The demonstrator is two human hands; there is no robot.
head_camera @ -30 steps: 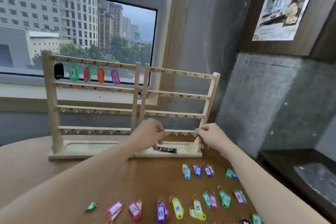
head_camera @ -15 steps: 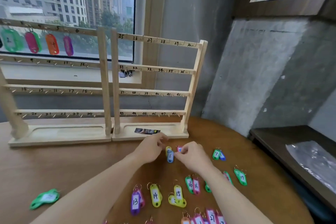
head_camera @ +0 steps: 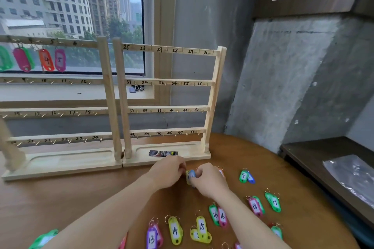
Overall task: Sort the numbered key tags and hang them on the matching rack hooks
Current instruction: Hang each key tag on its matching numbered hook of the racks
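Observation:
Two wooden racks stand at the table's back: the left rack and the right rack with numbered hooks 25 to 48, all bare. Tags 4 and 5 hang on the left rack's top rail beside pink and green ones. My left hand and right hand meet over a blue and yellow tag pair lying on the table in front of the right rack; both pinch at it. Loose tags lie nearer: 13, 14, 15, 16, 18, 19, 9.
A small black label lies in the right rack's base tray. The round wooden table's edge curves at the right, next to a dark bench with a plastic sheet. A concrete wall rises behind; a window is at the left.
My hands dropped from the right rack's bottom rail to the table and closed in on the blue and yellow tags. The view tilted down and came closer.

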